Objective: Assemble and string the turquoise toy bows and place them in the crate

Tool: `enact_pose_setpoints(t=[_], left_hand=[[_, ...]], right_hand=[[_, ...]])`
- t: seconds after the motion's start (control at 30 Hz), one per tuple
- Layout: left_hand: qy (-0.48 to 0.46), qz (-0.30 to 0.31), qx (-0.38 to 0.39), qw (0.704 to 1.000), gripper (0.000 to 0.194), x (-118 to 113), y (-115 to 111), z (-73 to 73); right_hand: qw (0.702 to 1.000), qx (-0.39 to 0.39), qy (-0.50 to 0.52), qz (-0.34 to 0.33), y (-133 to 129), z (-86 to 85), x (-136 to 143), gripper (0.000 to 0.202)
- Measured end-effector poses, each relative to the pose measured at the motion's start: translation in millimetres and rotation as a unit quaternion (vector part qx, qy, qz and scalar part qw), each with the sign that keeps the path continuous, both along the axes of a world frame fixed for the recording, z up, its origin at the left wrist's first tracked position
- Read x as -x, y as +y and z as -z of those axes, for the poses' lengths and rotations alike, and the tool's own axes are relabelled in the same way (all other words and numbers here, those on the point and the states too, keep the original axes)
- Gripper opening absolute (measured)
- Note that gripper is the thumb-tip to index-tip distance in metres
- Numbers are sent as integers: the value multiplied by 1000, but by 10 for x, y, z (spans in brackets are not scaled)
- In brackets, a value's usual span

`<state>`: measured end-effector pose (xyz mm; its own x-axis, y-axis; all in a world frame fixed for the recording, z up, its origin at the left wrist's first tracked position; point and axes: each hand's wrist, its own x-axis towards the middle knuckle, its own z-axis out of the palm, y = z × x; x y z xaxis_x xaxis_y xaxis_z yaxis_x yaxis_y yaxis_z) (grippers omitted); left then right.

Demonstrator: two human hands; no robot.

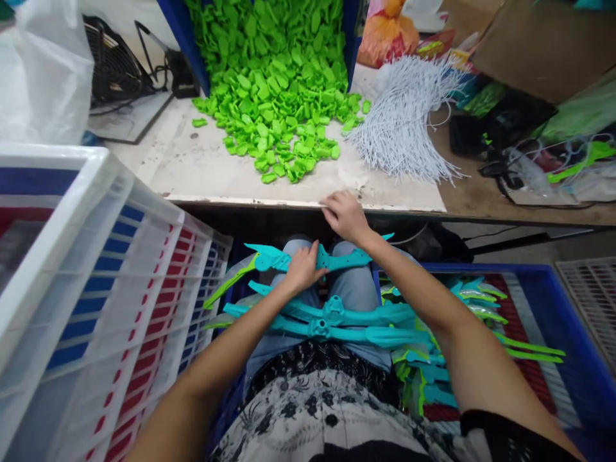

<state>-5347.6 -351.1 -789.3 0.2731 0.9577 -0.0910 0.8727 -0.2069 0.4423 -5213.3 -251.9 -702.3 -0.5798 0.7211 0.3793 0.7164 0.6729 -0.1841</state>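
Note:
My left hand (pixel 304 268) is closed round the middle of a turquoise plastic toy bow (pixel 349 259), which lies across my knees with a lime green end piece at its left. My right hand (pixel 345 217) is at the table's front edge, above the bow. Its fingers are bent and pressed together, and whatever may be between them is hidden. Two more turquoise toy bows (pixel 293 328) rest side by side on my lap, nearer my body. Beyond the right hand, loose lime green plastic pieces (pixel 283 128) are heaped on the table.
A blue bin (pixel 353 61) spills the green pieces. Right of them lies a bundle of whitish strings (pixel 404 122). A white plastic crate (pixel 101 168) stands at my left. At my right, a blue crate (pixel 561 321) holds several turquoise and green assemblies. A black fan (pixel 108 61) is at the back left.

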Motion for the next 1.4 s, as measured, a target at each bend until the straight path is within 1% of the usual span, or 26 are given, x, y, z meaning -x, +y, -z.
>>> enact_pose_setpoints(t=[0.07,0.17,0.23,0.3,0.37,0.43,0.5,0.57,0.63,0.73,0.8,0.87,0.9,0.93,0.97,1.0,1.07,1.1,1.13,1.17,1.2,1.27,1.33,1.4], left_hand=[[-21,-8,19,1000,84,-8,14,30],[-38,-28,56,997,85,26,45,-10],[-50,-32,77,995,86,43,74,-43],[-63,-32,96,993,88,53,104,-57],[-73,-40,109,991,87,52,135,-51],[-80,-51,113,989,83,30,175,-33],[-91,-58,110,988,79,-19,229,-15],[-104,-64,105,987,77,-85,298,-6],[-112,-70,104,986,76,-141,374,-7],[-115,-63,117,984,75,-144,471,-19],[-122,-42,130,983,71,-83,510,-30],[-150,-17,142,978,59,3,531,-42],[-174,-5,150,973,51,45,536,-48],[-203,7,161,966,45,83,540,-52],[-235,17,175,956,40,113,544,-54],[-266,23,191,945,36,135,549,-52],[-324,21,230,918,33,159,565,-35],[-351,12,252,902,33,163,575,-20],[-378,1,275,884,33,164,587,-1],[-405,-11,298,865,34,165,599,19],[-428,-21,317,846,35,166,610,39],[-462,-37,340,818,37,171,632,69],[-476,-46,345,808,39,179,648,81],[-478,-51,349,804,40,181,659,79]], right_hand=[[998,-9,36,53,361,-96,247,33],[993,-2,64,101,782,-122,627,44],[991,13,75,107,929,-105,791,41],[990,38,95,100,983,-88,819,33],[983,69,140,98,975,-72,699,29],[967,98,205,112,923,-49,470,28],[949,115,257,140,830,-16,202,27],[939,111,267,185,705,13,-31,25],[941,83,233,233,575,19,-185,24],[945,40,153,286,448,-36,-284,25],[943,61,102,312,430,-99,-315,27],[939,93,61,324,459,-158,-363,30],[945,92,49,311,488,-180,-397,30],[957,77,42,278,526,-196,-438,29],[972,57,36,224,570,-207,-484,27],[986,43,27,157,618,-211,-532,27],[999,46,-4,28,707,-210,-620,28],[998,58,-18,-10,734,-206,-653,27],[997,68,-25,-25,738,-201,-674,26],[997,71,-22,-23,711,-192,-683,24],[998,69,-9,-14,649,-176,-678,24],[997,70,33,-10,416,-105,-637,26],[991,100,71,-46,85,45,-576,30],[981,143,88,-98,-245,271,-526,30]])
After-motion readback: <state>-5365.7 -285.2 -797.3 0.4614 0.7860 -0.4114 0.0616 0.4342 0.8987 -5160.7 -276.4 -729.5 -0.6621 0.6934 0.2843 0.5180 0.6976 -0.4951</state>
